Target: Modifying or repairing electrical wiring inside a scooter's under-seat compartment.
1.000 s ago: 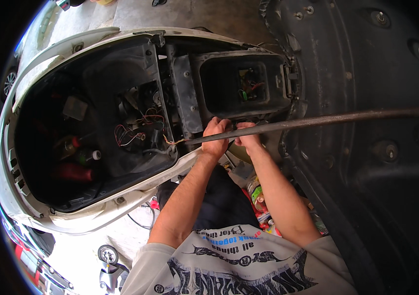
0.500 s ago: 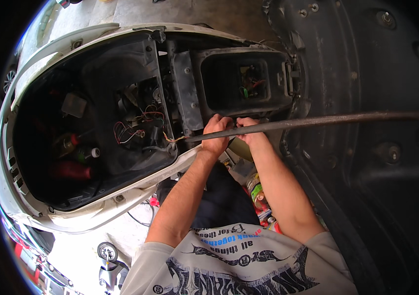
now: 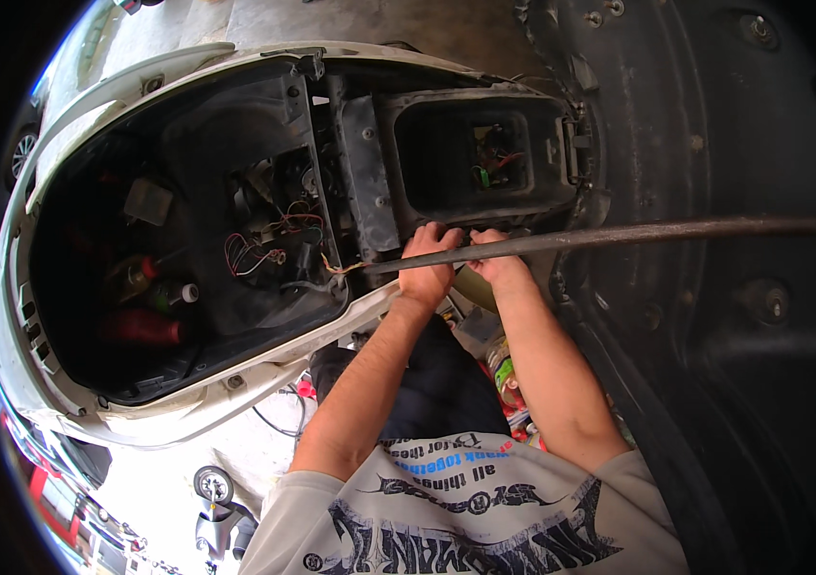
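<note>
Both hands work close together at the near edge of a white scooter body, beside the small black storage well. My left hand has its fingers curled over the edge; what they grip, if anything, is hidden. Just to its right, my right hand is closed in a pinch, and the thing between its fingertips is too small and dark to name. Across the front of both hands runs a long dark sheathed cable. Thin coloured wires come out of its left end.
The raised black seat underside with bolts fills the right. In the large compartment at left lie loose wires, a bottle with a white cap and a red object. Colourful containers stand below the right forearm.
The whole scene sits slightly further right in the picture. Both hands stay at the same spot on the scooter's edge, with only slight finger movement.
</note>
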Action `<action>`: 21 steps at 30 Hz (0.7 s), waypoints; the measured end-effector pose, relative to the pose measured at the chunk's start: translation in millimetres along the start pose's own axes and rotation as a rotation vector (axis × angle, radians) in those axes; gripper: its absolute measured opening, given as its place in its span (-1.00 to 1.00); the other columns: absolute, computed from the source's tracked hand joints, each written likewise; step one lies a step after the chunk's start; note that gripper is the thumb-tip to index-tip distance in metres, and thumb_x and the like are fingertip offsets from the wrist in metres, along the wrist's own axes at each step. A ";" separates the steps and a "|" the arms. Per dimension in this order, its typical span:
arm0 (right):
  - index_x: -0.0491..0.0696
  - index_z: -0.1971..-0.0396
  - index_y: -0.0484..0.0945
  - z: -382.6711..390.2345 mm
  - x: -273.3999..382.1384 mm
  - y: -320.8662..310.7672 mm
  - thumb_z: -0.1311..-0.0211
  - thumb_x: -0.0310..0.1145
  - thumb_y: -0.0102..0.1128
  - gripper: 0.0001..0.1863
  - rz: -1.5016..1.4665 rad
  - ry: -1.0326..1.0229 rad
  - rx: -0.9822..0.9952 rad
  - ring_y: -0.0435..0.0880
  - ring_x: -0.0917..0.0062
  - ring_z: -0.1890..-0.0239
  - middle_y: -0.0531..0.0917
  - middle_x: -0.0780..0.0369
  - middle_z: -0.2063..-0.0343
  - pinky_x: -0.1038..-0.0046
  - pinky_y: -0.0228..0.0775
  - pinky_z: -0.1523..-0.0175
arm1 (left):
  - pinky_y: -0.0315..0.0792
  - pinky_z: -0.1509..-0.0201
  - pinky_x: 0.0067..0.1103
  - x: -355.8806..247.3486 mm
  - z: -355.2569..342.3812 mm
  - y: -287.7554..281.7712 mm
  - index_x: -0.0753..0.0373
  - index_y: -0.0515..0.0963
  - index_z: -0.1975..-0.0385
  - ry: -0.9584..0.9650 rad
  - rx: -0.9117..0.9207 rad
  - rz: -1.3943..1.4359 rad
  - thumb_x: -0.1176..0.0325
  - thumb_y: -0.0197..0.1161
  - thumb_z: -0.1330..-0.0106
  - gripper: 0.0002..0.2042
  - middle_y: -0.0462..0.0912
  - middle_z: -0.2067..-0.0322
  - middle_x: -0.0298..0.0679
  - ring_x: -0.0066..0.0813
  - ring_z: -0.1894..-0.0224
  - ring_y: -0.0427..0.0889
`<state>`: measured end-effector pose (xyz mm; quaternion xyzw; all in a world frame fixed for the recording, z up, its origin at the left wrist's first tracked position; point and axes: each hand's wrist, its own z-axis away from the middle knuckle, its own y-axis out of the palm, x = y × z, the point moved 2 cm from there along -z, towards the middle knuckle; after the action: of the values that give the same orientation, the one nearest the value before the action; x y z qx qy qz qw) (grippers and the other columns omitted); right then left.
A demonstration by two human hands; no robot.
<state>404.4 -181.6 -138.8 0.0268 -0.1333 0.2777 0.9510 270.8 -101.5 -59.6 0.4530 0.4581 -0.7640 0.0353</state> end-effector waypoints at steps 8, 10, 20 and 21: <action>0.05 0.52 0.46 9.4 -0.9 0.5 -0.19 -0.38 0.22 -0.86 -0.033 -0.037 -0.026 0.48 0.60 0.57 0.52 0.35 0.60 0.50 0.37 0.49 | 0.42 0.02 -0.30 -7.7 -1.5 6.0 0.02 0.54 0.12 0.093 0.043 -0.302 0.32 0.12 -0.17 -0.73 0.47 0.13 -0.09 -0.15 0.05 0.47; 0.04 0.51 0.50 20.1 -2.0 6.5 -0.16 -0.38 0.23 -0.89 0.011 -0.105 -0.055 0.52 0.60 0.57 0.55 0.34 0.60 0.55 0.38 0.51 | 0.42 0.00 -0.27 -5.7 -4.0 8.0 0.08 0.51 0.09 -0.032 0.184 -0.213 0.37 0.09 -0.17 -0.71 0.46 0.08 -0.03 -0.06 0.04 0.46; 0.02 0.55 0.50 31.5 2.2 9.7 -0.13 -0.39 0.25 -0.88 0.025 -0.201 -0.105 0.49 0.60 0.67 0.53 0.34 0.66 0.58 0.35 0.60 | 0.39 -0.05 -0.28 -8.5 -7.4 10.1 0.10 0.54 0.13 -0.081 0.169 -0.202 0.32 0.14 -0.14 -0.73 0.48 0.14 -0.15 -0.17 -0.01 0.46; 0.00 0.53 0.50 31.0 2.9 7.8 -0.15 -0.40 0.22 -0.90 0.039 -0.200 -0.053 0.48 0.60 0.68 0.53 0.33 0.65 0.58 0.32 0.61 | 0.39 -0.05 -0.28 -8.2 -7.2 10.2 0.09 0.55 0.12 -0.085 0.157 -0.201 0.32 0.14 -0.14 -0.72 0.48 0.14 -0.16 -0.18 -0.01 0.46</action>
<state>395.2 -177.4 -108.4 0.0269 -0.2353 0.2886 0.9277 285.2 -105.1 -61.7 0.3732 0.4382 -0.8157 -0.0576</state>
